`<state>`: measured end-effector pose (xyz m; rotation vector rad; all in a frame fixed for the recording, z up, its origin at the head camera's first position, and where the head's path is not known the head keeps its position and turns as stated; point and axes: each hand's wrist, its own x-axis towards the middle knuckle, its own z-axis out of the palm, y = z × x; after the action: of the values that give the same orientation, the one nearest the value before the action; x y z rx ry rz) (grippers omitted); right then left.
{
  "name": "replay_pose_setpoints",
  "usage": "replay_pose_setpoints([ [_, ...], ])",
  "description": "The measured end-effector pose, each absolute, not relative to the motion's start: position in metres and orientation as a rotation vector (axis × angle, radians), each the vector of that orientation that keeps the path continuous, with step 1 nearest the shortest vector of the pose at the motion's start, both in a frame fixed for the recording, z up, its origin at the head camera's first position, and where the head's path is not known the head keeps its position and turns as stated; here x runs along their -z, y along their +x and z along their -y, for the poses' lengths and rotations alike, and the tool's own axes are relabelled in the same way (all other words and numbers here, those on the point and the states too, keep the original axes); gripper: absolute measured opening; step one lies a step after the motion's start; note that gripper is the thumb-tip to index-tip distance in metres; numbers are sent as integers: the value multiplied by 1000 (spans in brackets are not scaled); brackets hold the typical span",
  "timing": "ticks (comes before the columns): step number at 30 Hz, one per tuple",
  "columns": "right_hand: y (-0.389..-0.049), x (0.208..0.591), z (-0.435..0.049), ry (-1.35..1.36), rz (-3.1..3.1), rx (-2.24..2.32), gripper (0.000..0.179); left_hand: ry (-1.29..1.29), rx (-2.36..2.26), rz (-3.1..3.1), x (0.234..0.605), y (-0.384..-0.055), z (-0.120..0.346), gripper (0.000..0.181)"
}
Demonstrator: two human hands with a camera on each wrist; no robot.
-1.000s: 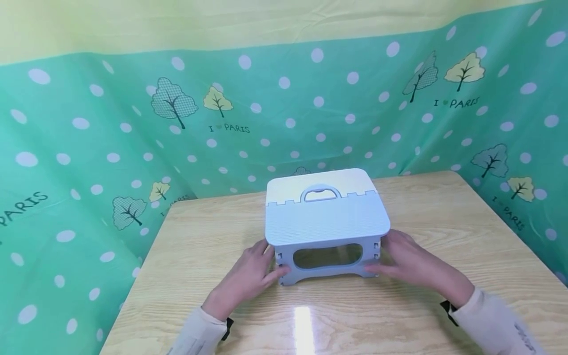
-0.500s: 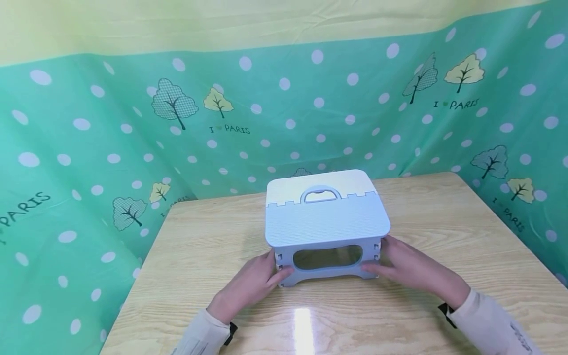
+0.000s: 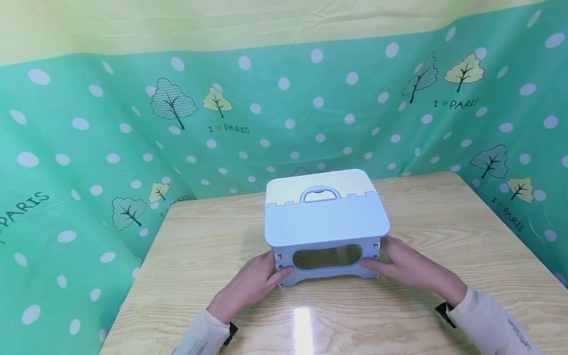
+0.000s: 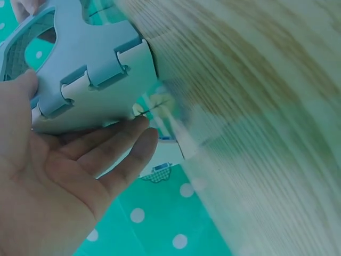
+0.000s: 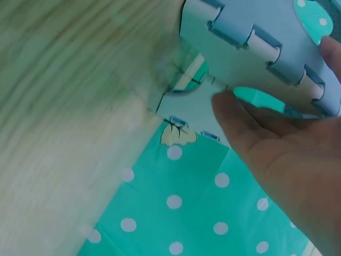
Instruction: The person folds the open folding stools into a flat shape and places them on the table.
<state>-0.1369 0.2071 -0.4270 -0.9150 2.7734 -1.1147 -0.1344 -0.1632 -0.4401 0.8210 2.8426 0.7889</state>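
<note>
A folding step stool [image 3: 328, 222] stands upright on the table, with a light blue and white top and a handle slot in it. My left hand [image 3: 248, 283] grips its left front leg, thumb on the front panel and fingers along the side. On the other side my right hand [image 3: 408, 264] holds the right front leg the same way. In the left wrist view the fingers lie against the white side panel of the stool [image 4: 112, 64], below its hinges. The right wrist view has the fingers reaching along the stool's side panel [image 5: 240, 58]; their tips are partly hidden in the head view.
The wooden table [image 3: 213, 227] extends to both sides of the stool and in front of it. Behind and beside it hangs a green dotted curtain [image 3: 266, 123] with printed trees. A bright light reflection [image 3: 303, 328] shows near the front.
My left hand has moved slightly right, and its thumb lies farther onto the front panel. The right thumb has slid a little left. The stool stays in place.
</note>
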Motion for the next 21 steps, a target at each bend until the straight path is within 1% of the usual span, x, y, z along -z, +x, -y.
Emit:
replay_pose_setpoints([
  [2, -137, 427, -206, -900, -2769, 1154, 92, 818, -819, -2819, 439, -135, 163, 69],
  [10, -139, 429, -206, -870, -2694, 1258, 81, 866, -955, -2720, 438, -137, 164, 61],
  [15, -144, 429, -206, -871, -2645, 1258, 74, 886, -996, -2672, 441, -138, 166, 61],
  [21, -145, 429, -207, -863, -2590, 1282, 73, 901, -1002, -2659, 442, -139, 165, 58],
])
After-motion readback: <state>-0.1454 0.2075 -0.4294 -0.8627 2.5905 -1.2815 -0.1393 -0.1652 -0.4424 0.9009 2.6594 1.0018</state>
